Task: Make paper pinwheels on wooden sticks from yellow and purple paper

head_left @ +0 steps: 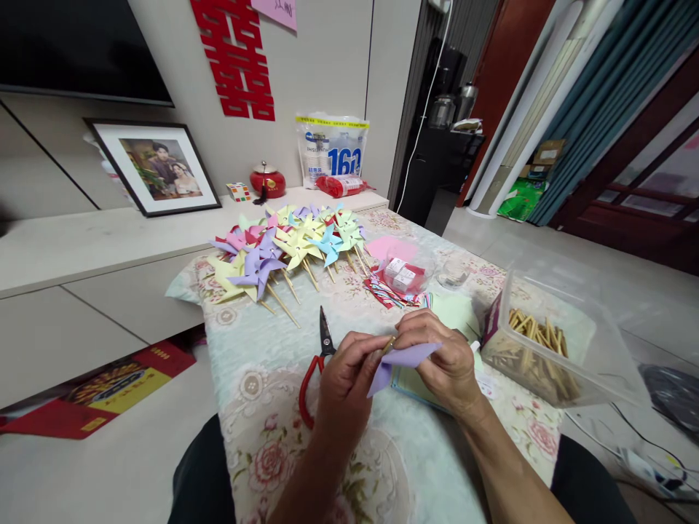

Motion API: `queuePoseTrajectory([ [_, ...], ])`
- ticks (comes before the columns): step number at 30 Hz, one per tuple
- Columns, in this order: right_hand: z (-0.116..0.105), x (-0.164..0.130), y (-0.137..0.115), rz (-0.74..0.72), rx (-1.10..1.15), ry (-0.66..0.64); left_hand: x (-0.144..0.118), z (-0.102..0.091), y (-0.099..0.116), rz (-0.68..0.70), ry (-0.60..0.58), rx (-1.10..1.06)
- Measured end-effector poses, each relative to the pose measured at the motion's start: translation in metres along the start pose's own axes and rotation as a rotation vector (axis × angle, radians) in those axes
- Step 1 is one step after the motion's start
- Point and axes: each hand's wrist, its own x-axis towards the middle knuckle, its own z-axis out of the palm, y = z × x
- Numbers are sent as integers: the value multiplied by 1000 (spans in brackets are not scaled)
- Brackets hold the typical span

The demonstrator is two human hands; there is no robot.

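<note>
Above the front of the table, my left hand [352, 375] and my right hand [445, 356] come together around a purple paper pinwheel [409, 355]. My left fingers pinch a short wooden stick [389, 345] at the paper, while my right fingers close on the paper and the stick's end. The join between stick and paper is partly hidden by my fingers. Left of my left hand lie red-handled scissors [311, 386], blades pointing away. Finished pinwheels [298, 244] in yellow, purple, pink, blue and green lie heaped at the far left of the table.
A clear plastic box [590, 364] of wooden sticks [540, 349] stands at the right edge. Striped strips [390, 291], a clear round container [404, 273] and pale green paper [456, 313] lie beyond my right hand. A flowered cloth [273, 422] covers the table. A cabinet [109, 240] stands behind.
</note>
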Motion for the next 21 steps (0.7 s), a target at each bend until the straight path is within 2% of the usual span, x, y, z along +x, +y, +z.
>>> queuePoseTrajectory([
  [6,0,-1,1,-5,-9,-25,-1,0,0,44,-4,51],
  [14,2,-2,0,-8,19,-40,-2,4,1,53,103,30],
  [21,3,-4,2,-21,13,-35,-3,1,-2,69,74,38],
])
